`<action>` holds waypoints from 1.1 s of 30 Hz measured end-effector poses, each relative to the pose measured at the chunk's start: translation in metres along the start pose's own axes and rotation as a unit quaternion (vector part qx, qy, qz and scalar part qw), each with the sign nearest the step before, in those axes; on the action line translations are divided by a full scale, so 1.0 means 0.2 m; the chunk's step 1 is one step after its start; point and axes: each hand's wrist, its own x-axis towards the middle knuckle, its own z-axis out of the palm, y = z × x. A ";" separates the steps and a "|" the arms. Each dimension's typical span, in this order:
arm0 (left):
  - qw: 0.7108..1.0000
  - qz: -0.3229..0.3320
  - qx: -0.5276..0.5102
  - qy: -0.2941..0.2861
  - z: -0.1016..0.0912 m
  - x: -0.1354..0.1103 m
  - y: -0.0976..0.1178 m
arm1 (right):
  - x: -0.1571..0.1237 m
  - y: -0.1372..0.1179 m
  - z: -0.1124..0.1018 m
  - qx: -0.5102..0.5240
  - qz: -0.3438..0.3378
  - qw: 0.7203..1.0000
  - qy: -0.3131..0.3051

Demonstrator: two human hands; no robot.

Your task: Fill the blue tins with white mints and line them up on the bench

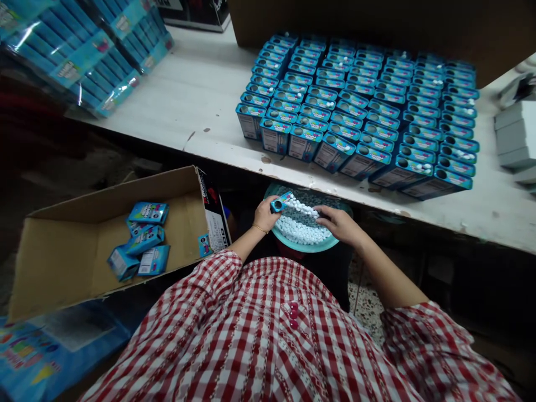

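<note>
My left hand [263, 216] is closed around a small blue box [281, 202], tilted, with a dark round opening at the near end. Below it is a turquoise basin [335, 241] holding many small white pellets [304, 230]. A narrow heap of white pellets [301, 207] runs from the box towards my right hand [335, 223]. The right fingers are pinched at the end of that heap, over the basin. Whether they grip a scoop under the pellets or only pellets is too small to tell.
Rows of upright blue boxes [330, 142] with round openings cover the right of the white table [201, 106]. Wrapped blue packs [79, 56] stand at back left. An open cardboard box [62, 240] on my left holds several blue boxes [144, 240]. White cartons [517, 137] sit far right.
</note>
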 end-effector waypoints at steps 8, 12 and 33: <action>0.998 0.024 0.051 -0.027 0.04 0.00 0.03 | 0.06 -0.36 -0.11 -0.315 0.050 0.945 -0.077; 0.998 0.025 0.055 -0.023 0.04 0.00 0.02 | 0.08 -0.43 -0.11 -0.356 0.055 0.928 -0.096; 0.987 -0.039 -0.153 0.035 0.05 -0.06 0.01 | -0.07 -0.35 -0.03 -0.410 0.023 0.911 0.044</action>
